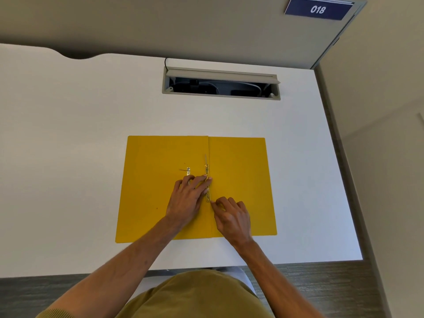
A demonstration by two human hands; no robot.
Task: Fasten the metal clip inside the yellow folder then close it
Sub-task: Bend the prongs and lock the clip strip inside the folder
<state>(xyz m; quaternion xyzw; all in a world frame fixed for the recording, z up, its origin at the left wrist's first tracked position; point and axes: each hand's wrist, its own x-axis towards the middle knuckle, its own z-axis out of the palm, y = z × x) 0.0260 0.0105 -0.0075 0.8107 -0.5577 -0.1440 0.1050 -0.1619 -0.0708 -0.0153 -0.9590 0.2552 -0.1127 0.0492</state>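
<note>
Hands both on the yellow folder, which lies open flat on the white desk, centre of frame. Left hand comes in from lower left, palm down, fingers spread and pressing — fingertips land on the metal clip running along the centre fold. Right hand comes in from lower right, fingers curled, thumb and index pressed together at the clip's near end; pinching the prong or just pushing on it — cannot tell, too small. Far prong of the clip sticks up past the bar toward the top of the frame. Second metal piece lies loose on the left flap, just beside the left hand's fingers; its lower half is hidden under that hand. Middle of the clip is also covered by left fingertips. Both forearms bare, cut off at the bottom edge. Cable hatch open in the desk, upper centre; sign reading 018 upper right.
</note>
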